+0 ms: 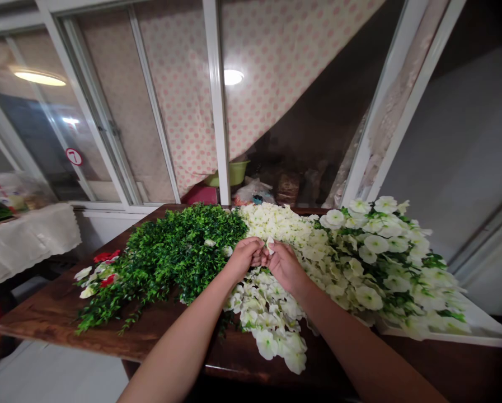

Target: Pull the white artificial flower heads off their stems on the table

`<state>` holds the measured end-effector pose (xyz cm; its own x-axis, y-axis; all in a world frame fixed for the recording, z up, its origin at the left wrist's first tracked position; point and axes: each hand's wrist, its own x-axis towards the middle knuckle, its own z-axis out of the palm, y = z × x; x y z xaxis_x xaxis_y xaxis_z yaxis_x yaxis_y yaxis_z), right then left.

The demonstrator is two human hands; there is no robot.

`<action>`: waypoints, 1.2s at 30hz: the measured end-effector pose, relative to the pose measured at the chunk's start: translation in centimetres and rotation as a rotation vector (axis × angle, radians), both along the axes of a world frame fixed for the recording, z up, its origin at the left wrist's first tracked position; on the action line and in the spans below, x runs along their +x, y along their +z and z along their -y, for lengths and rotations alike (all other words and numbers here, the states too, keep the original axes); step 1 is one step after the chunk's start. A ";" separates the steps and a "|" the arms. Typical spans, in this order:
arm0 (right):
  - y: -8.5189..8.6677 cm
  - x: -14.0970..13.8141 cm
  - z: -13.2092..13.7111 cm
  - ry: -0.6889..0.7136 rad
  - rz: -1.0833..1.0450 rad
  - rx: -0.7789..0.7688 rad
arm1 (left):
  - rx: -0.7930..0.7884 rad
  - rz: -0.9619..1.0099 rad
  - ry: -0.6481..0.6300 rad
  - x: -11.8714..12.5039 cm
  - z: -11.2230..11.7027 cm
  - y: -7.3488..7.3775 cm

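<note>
My left hand (243,257) and my right hand (283,264) meet fingertip to fingertip over a heap of loose white artificial flowers (271,313). Both are closed in a pinch on one small white flower piece (270,243) held between them. Left of my hands lies a pile of green artificial foliage (170,257). To the right lie bunches of white flowers with green leaves (385,257). Behind my hands a mound of small cream flower heads (276,221) covers the far part of the wooden table (57,316).
A few red and white flowers (102,268) lie at the table's left. A white tray (481,327) sits under the right bunches. Windows with a dotted curtain (267,73) stand behind, a green basin (234,173) on the sill. A cloth-covered surface (24,238) is far left.
</note>
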<state>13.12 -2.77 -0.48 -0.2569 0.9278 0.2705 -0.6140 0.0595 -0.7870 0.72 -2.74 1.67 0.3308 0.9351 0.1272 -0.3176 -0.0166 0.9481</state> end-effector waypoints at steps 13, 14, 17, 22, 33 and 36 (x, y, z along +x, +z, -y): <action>-0.1 0.0 -0.1 0.056 -0.065 -0.014 | 0.024 0.050 -0.007 0.0 0.0 -0.2; -0.1 0.0 -0.1 0.062 -0.076 -0.020 | 0.026 0.053 -0.006 0.0 0.0 -0.2; -0.2 -0.1 -0.1 0.066 -0.106 -0.028 | 0.021 0.051 -0.008 0.0 0.0 -0.1; -0.1 0.0 0.0 0.068 -0.093 -0.013 | 0.026 0.066 -0.018 0.0 0.1 0.0; 0.1 0.2 0.1 0.068 -0.060 0.006 | 0.023 0.060 -0.026 0.0 0.1 -0.2; 0.1 0.1 0.1 0.060 -0.044 0.021 | 0.022 0.061 -0.012 0.0 0.2 0.0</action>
<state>13.26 -2.90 -0.34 -0.2995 0.9051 0.3018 -0.6511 0.0373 -0.7581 0.72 -2.91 1.65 0.3334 0.9278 0.1677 -0.3749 -0.0328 0.9265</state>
